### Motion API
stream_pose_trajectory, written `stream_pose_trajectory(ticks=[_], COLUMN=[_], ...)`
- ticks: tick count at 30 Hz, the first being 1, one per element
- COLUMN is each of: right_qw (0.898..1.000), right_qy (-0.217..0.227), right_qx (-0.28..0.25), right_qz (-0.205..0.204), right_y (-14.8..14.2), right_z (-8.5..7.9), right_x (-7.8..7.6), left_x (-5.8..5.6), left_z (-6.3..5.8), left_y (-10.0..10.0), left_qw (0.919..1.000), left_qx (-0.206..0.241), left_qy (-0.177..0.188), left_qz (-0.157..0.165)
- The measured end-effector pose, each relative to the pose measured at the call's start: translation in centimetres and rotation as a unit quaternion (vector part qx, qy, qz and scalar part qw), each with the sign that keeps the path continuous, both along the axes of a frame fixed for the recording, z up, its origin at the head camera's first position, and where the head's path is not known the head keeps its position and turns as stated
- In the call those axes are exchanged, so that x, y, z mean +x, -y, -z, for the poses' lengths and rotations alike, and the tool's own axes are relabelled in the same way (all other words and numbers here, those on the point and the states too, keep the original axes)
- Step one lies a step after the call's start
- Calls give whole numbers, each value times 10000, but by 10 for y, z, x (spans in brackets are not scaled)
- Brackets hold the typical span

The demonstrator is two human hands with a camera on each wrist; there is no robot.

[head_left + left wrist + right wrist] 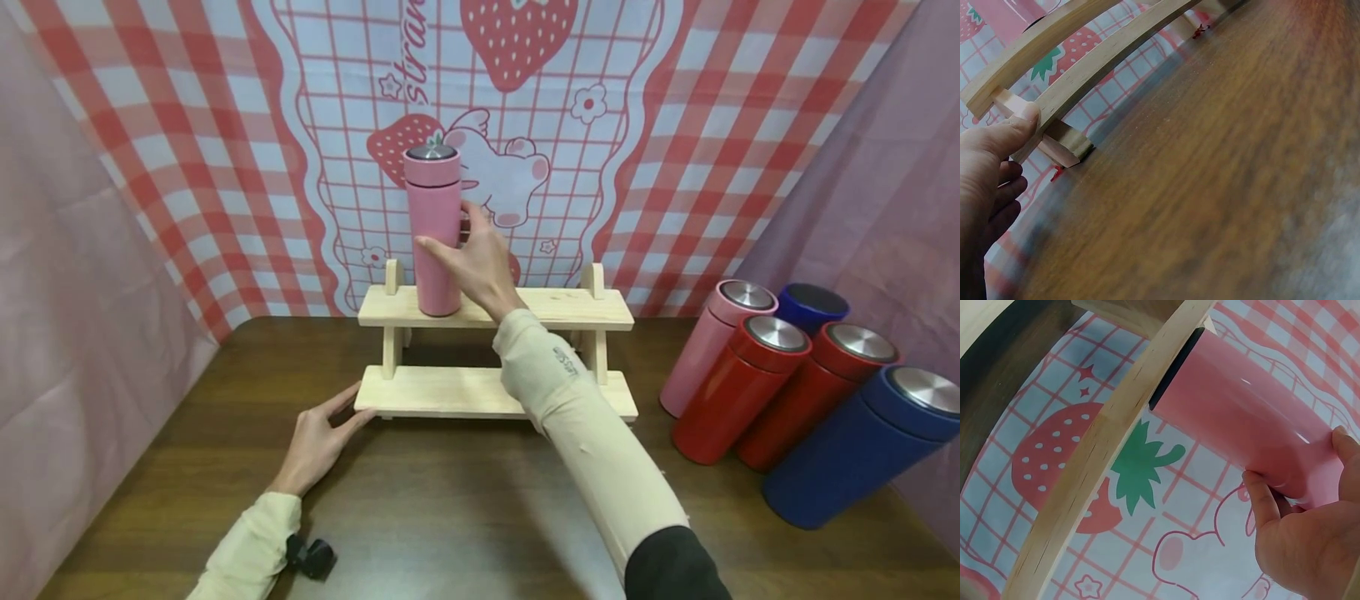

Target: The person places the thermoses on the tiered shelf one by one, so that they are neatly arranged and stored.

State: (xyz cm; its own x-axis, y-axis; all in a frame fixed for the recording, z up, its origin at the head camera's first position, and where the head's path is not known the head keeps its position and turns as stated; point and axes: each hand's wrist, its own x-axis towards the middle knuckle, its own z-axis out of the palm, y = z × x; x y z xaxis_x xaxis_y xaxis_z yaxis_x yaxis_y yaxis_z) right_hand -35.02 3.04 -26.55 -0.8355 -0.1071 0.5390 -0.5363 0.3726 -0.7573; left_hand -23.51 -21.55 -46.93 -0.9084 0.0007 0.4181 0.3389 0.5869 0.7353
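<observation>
Okay so the right grip (482,265) is pinching the upright pink flask (432,221) from its right, at the far shelf (532,307); left grip (317,443) pinches the near shelf's (442,390) left end.

The left hand (986,169) grips the end of the lower board (1094,72), thumb (1016,128) at its corner; part of a pink bottle (1013,15) shows above the upper board (1029,53). A wooden foot (1067,142) stands near the edge of the table (1204,169), before strawberry-printed cloth (1116,86).

Head view forward and down, 2 close wrist views, shared rack (442,390)
</observation>
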Motion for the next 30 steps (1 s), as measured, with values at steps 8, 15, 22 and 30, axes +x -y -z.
stream_pose_trajectory(ticks=[8,15,22,30], right_qw=[9999,9997,9991,9988], right_qy=[127,235,343,349], right_qx=[-24,-54,-124,60], right_qz=[-14,-71,-228,-349], right_y=[7,12,14,10], right_z=[1,2,7,9], right_x=[-5,-7,-11,-11], left_x=[0,-1,0,0], left_z=[0,0,-2,-2], left_y=[-1,0,0,0], left_qw=[10000,10000,10000,10000], left_qx=[37,44,36,7], left_qy=[-44,-43,10,54], left_qz=[7,3,34,-9])
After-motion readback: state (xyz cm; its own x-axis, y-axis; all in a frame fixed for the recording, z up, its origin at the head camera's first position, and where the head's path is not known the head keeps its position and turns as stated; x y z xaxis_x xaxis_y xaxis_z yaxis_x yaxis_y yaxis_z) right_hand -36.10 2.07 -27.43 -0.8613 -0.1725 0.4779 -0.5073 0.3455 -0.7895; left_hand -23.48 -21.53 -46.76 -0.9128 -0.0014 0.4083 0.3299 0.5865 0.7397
